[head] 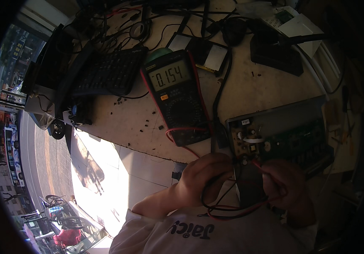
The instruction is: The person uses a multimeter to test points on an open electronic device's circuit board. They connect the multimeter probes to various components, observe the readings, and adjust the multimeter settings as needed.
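Observation:
My right hand (283, 182) holds the red test probe (257, 164), its tip at the lower edge of the tan power supply board (248, 139). That board and a green circuit board (296, 139) sit in an opened metal device case (283, 116). My left hand (205, 174) is at the case's lower left corner beside the black test lead (204, 193); its fingertips are dark, and whether it grips a probe is not clear. A red-edged digital multimeter (182, 101) lies left of the case, its display reading -0.154. Red and black leads loop between my hands.
A black keyboard (109, 73) lies at the left, with small loose components (160, 127) near it. Tangled cables and a roll of tape (138, 30) are at the back. A black box (275, 57) stands back right; hand tools (347, 127) lie far right. The table's front edge (131, 147) runs nearby.

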Demonstrator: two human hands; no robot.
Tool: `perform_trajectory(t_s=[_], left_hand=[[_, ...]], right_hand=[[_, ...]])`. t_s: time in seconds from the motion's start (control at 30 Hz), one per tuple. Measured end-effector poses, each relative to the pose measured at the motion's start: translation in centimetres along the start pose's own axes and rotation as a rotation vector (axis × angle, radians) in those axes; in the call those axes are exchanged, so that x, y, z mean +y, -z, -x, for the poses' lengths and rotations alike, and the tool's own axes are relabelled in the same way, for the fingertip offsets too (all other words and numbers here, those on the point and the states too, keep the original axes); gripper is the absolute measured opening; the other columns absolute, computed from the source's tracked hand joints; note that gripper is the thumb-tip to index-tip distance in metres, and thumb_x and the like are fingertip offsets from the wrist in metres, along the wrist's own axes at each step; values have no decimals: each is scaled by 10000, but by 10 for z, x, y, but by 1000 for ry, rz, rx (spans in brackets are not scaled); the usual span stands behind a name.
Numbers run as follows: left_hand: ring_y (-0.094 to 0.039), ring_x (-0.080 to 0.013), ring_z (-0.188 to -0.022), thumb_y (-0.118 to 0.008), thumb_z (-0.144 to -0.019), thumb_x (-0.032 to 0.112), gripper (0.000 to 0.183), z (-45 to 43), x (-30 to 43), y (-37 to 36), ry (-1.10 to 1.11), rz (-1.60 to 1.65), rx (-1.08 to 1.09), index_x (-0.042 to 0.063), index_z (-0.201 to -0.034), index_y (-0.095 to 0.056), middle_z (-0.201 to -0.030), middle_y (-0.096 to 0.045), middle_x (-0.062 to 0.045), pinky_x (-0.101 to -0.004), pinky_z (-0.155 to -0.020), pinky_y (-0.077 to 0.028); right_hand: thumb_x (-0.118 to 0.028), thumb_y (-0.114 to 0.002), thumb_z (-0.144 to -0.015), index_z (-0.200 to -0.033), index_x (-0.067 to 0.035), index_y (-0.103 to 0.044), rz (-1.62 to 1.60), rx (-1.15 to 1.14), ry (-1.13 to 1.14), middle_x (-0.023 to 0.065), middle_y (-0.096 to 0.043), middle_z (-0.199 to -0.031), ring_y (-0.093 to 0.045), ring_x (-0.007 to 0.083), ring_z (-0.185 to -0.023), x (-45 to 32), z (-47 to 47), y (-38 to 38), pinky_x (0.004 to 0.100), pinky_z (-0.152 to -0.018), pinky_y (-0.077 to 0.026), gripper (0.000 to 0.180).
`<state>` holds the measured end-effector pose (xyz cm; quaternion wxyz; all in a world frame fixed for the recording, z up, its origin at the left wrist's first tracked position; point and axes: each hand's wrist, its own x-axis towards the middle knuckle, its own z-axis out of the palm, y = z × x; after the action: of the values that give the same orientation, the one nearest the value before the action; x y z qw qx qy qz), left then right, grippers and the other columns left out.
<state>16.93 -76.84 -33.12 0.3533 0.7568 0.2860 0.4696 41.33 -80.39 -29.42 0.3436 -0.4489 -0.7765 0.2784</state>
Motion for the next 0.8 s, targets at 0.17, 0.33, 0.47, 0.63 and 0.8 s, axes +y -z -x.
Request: perform_trajectory(t_s=[0.17,0.33,0.47,0.63,0.8], left_hand=[[-708,-318,-852,-664,-787,-119,280,0,0,0,3,9,9,-56,-1053,-608,-1046,-637,-221,-337,-666,-586],[-706,-307,-854,-686,-796,-109,258,-1,2,0,15,7,11,-60,-1038,-612,-1009,-652,-214,-334,-677,-581],[-706,-303,-849,-690,-796,-109,263,-2,1,-1,10,13,11,-59,-1041,-608,-1010,-651,-214,-330,-672,-579],[-705,-303,-849,-687,-797,-109,264,-1,1,0,8,14,11,-60,-1042,-604,-1014,-648,-215,-329,-672,-579],[-700,-296,-859,-718,-813,-86,210,-1,2,-1,23,9,24,-70,-996,-617,-946,-675,-211,-329,-705,-576]], right_hand=[[-65,-674,-885,-1089,12,-617,-2,-17,-8,197,-682,-930,-707,310,-765,1,1,0,374,-618,-575,226],[-72,-671,-886,-1084,6,-622,-2,4,-3,191,-683,-927,-704,310,-758,1,1,-1,377,-620,-574,219],[-74,-666,-886,-1085,6,-623,-15,6,-6,190,-682,-927,-701,311,-755,2,2,-1,378,-620,-571,218],[-73,-665,-883,-1077,6,-622,0,-2,-15,187,-679,-922,-700,308,-749,-1,0,0,375,-615,-569,214],[-71,-662,-884,-1071,6,-621,-1,8,-10,184,-677,-916,-697,306,-739,0,-1,-1,375,-608,-566,206]])
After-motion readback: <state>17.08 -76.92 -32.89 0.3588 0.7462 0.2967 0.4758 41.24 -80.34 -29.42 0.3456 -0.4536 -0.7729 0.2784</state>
